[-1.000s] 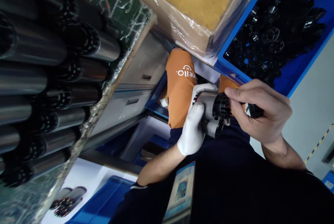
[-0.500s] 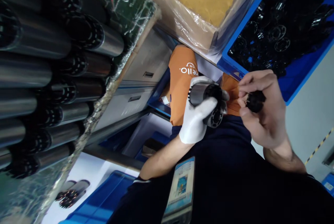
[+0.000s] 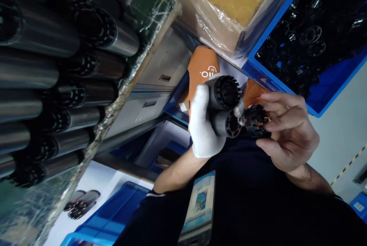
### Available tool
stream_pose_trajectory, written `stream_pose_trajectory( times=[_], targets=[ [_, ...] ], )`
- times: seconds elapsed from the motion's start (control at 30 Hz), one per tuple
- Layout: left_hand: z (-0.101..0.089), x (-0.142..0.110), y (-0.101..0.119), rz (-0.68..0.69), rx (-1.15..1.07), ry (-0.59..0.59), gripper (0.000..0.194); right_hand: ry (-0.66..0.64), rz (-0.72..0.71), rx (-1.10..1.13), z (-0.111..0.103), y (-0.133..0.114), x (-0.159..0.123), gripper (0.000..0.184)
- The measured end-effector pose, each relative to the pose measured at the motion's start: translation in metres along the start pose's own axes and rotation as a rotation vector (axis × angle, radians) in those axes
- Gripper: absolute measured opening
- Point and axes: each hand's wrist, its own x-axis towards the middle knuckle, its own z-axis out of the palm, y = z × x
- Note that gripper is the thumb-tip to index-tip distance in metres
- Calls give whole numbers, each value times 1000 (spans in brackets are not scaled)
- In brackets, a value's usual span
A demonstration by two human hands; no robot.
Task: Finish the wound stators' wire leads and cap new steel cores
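My left hand [image 3: 204,135], in a white glove, is closed around two dark metal cylinders. The upper cylinder [image 3: 226,92] has a black end with teeth around its rim. Below it, the lower cylinder [image 3: 226,123] shows a black slotted ring at its open end. Between the fingertips of my bare right hand [image 3: 294,133] are black slotted plastic end rings [image 3: 255,119], at least two by the look of them. These rings are close beside the cylinder ends, near the gloved fingertips; whether they touch is unclear.
Rows of metal cylinders [image 3: 25,72] lie on a green bench at left. A blue bin [image 3: 327,89] of black rings stands upper right. Beside it is a plastic-lined carton [image 3: 218,20]. Several cylinders [image 3: 86,200] lie at lower left, near another blue bin [image 3: 111,207].
My left hand has turned the cylinders so their black ends face right and toward me. My right hand has brought the black rings leftward and slightly down, close to those ends.
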Motion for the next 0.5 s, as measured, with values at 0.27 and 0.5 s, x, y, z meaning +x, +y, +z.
stream_pose_trajectory(
  times=[0.27,0.5],
  targets=[
    [-4,-2,-3,52,27,-8,44,49,-31,-39,10,7,-5,19],
    [-9,3,-5,-6,50,-1,49,-96,-44,-91,2,1,7,38]
  ],
)
